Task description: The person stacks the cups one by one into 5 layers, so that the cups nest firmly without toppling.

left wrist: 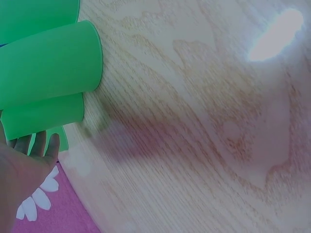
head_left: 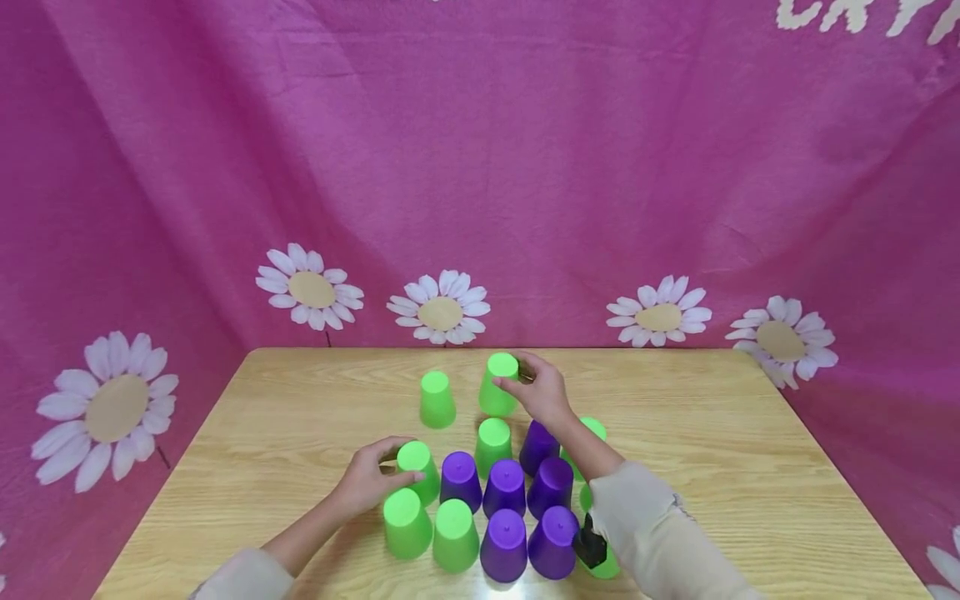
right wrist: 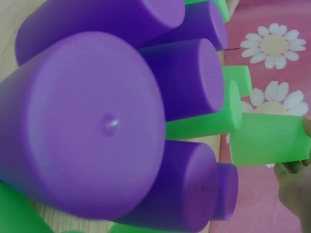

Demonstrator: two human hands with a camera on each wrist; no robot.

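Note:
My right hand [head_left: 542, 392] grips an upside-down green cup [head_left: 498, 387] at the far side of the group, thumb on the near side and fingers behind. In the right wrist view this green cup [right wrist: 269, 140] appears at the right, with the fingertips at its closed end. My left hand [head_left: 371, 477] holds another upside-down green cup [head_left: 417, 467] at the left of the group, thumb across its front. The left wrist view shows the left hand [left wrist: 26, 162] against a green cup [left wrist: 48, 114], partly hidden by a nearer cup.
Several purple cups [head_left: 505, 487] and green cups [head_left: 454, 537] stand upside down in close rows on the wooden table [head_left: 712, 467]. A lone green cup [head_left: 437, 402] stands farther back. The right forearm partly covers the green cups at the right. A pink flowered cloth [head_left: 525, 167] hangs behind.

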